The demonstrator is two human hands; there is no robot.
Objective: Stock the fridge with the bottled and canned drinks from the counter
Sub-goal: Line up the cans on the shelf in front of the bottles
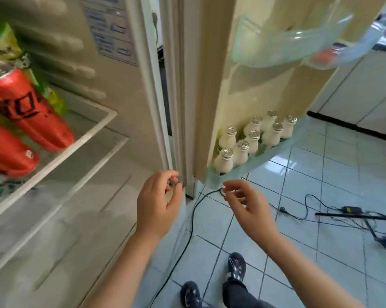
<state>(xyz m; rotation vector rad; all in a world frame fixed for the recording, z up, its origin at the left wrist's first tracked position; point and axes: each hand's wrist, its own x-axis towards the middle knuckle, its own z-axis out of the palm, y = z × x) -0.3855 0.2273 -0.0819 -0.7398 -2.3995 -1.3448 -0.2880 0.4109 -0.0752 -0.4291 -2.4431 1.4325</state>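
Here, door bin full of white bottles, left hand, right hand, grips slack, empty

Left hand, right hand empty, loosely curled

Black cables sprawl across a pale tiled floor beside a small adapter (yellow-labelled); dark shoes stand nearby, and white cabinets rise above a black baseboard.
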